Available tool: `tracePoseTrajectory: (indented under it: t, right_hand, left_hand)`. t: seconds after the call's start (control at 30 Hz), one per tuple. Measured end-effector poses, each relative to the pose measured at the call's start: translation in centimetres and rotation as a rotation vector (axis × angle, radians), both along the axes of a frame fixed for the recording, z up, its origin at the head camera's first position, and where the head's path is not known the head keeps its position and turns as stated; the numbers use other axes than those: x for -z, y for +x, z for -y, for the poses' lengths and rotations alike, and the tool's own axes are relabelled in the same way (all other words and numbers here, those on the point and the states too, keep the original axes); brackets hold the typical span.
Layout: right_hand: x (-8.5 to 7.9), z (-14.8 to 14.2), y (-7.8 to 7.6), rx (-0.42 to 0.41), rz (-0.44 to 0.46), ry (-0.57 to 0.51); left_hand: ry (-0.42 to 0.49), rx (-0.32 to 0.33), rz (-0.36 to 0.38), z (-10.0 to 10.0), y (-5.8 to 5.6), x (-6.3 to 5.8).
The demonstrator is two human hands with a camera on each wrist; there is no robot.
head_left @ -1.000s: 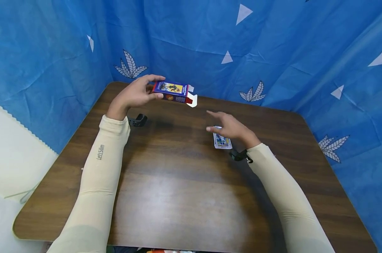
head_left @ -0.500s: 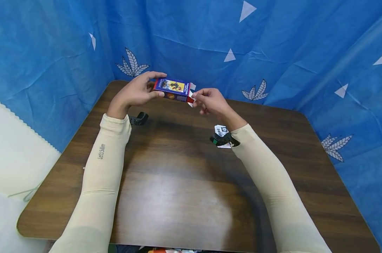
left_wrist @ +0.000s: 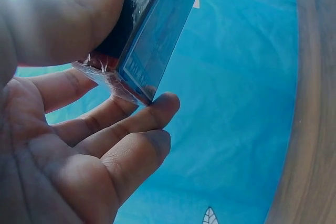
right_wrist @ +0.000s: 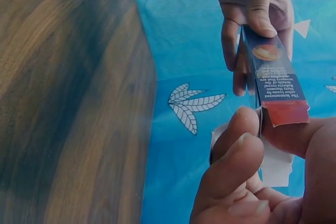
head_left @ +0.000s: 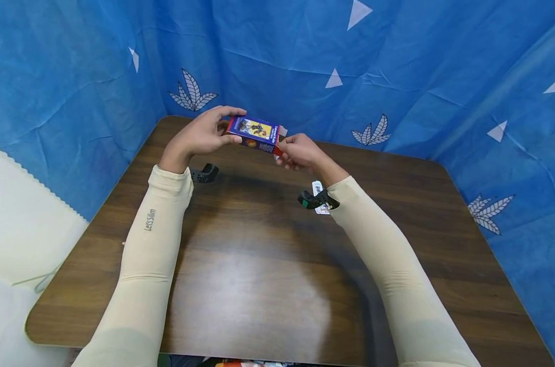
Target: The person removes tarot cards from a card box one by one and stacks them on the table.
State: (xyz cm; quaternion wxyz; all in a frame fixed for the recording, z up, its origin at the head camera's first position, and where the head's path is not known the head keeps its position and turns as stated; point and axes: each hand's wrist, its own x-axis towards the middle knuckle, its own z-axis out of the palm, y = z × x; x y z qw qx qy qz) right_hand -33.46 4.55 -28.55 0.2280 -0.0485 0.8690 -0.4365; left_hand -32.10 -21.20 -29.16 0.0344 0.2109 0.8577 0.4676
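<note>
My left hand (head_left: 198,135) grips the closed end of a blue and red card box (head_left: 254,130), thumb on one side and fingers on the other. The box is held above the table's far side, its open end pointing right. At that end my right hand (head_left: 301,152) pinches the edge by the flaps. The right wrist view shows a red flap (right_wrist: 287,114) and a white flap (right_wrist: 276,167) near the right thumb and fingers. Beneath the right wrist lies a stack of printed cards (head_left: 317,188), partly hidden. Clear wrapping (left_wrist: 113,82) covers the box's closed end.
The brown wooden table (head_left: 241,244) has rounded corners. A blue curtain (head_left: 286,56) with leaf and triangle prints hangs behind it and along the sides. Black bands (head_left: 205,173) sit at both wrists.
My right hand has moved up and left from above the cards to the box's open end, where it now pinches. The left hand has shifted slightly right with the box.
</note>
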Motion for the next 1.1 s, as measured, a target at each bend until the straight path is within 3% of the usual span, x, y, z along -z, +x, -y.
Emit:
tracePoseTrajectory:
  t: [0.2, 0.63, 0.87, 1.1]
  right_hand:
    - [0.4, -1.7, 0.1, 0.001, -0.055, -0.027]
    - [0.9, -5.2, 0.5, 0.122, -0.087, -0.107]
    - [1.1, -7.2, 0.5, 0.232, -0.169, -0.169]
    - [2.0, -9.7, 0.7, 0.298, -0.260, -0.108]
  left_hand:
    - [-0.017, -0.010, 0.006, -0.2, 0.2, 0.0]
    - [-0.028, -0.040, 0.001, 0.0, 0.1, 0.1]
    - [-0.030, -0.051, -0.004, 0.1, 0.2, 0.1]
    - [-0.035, -0.057, -0.004, 0.1, 0.1, 0.0]
